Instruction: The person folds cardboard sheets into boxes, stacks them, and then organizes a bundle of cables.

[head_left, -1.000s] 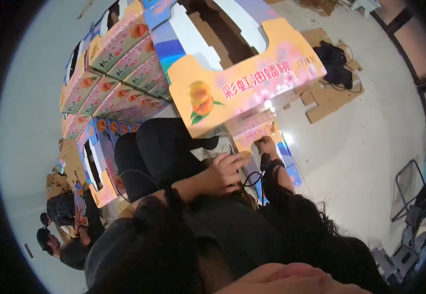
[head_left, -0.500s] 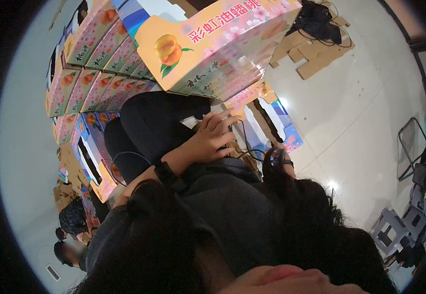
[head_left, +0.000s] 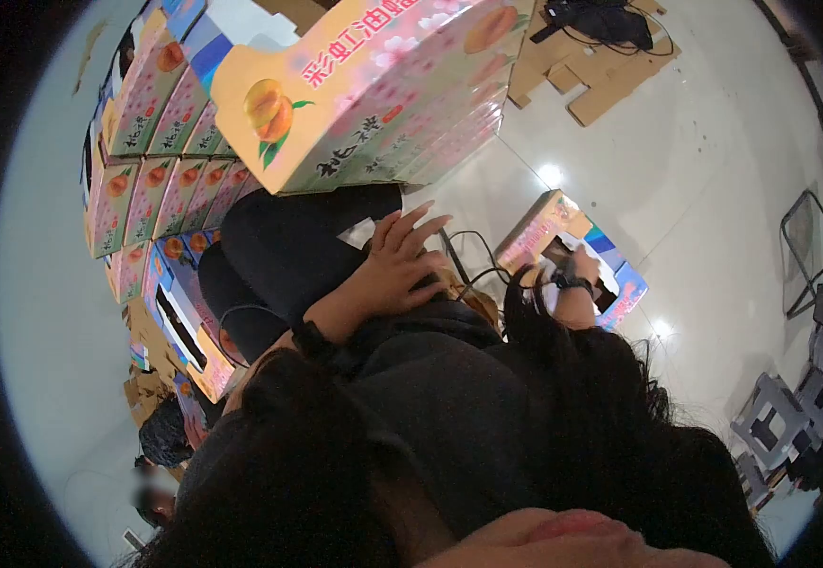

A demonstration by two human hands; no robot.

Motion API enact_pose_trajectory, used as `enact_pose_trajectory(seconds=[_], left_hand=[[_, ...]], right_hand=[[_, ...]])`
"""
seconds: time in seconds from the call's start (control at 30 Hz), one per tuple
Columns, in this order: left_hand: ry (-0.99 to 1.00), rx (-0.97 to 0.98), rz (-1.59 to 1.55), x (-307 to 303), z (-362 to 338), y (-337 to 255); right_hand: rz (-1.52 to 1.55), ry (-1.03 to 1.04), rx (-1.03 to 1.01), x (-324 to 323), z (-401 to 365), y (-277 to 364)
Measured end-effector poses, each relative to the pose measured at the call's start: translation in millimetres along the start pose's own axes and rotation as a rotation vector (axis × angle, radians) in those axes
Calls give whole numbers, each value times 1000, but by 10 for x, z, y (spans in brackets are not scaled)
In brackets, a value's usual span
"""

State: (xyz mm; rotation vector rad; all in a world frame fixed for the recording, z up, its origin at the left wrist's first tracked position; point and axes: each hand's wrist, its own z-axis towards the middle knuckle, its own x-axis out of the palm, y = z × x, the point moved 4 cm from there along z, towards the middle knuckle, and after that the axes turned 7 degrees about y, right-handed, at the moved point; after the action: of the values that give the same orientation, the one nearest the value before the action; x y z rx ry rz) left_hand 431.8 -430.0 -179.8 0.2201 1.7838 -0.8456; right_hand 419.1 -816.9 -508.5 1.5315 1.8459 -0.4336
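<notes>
My left hand (head_left: 400, 260) hovers over my lap, fingers spread and nothing between them. Out to the right, my right hand (head_left: 582, 268) is at the handle slot of a flat, peach-printed carton (head_left: 535, 232), with its fingers wrapped at the slot's edge. This carton is tilted over the floor, with blue and white on its far side. Large peach-printed cartons (head_left: 374, 118) stand in a row ahead of my knees. A dark cable runs between my left hand and the carton at my right hand.
Stacked peach cartons (head_left: 151, 194) rise at the left, with another handled carton (head_left: 179, 327) beside my leg. Flattened cardboard (head_left: 601, 90) with a black bag (head_left: 601, 24) lies at the upper right. Grey plastic stools (head_left: 771, 417) stand lower right. Other people are at the lower left.
My right hand and the carton at it have moved right, away from the large carton row, and the carton has turned. My left hand stays over my lap. The view has shifted slightly.
</notes>
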Motion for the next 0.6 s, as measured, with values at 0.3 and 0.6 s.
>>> enact_pose_trajectory(seconds=[0.3,0.6], left_hand=[[20,4,12,-32,37,-3],[-14,14,9,-6,35,6]], right_hand=[[776,266,81,1048,-226,528],[1042,683,-210,1246,-119,511]])
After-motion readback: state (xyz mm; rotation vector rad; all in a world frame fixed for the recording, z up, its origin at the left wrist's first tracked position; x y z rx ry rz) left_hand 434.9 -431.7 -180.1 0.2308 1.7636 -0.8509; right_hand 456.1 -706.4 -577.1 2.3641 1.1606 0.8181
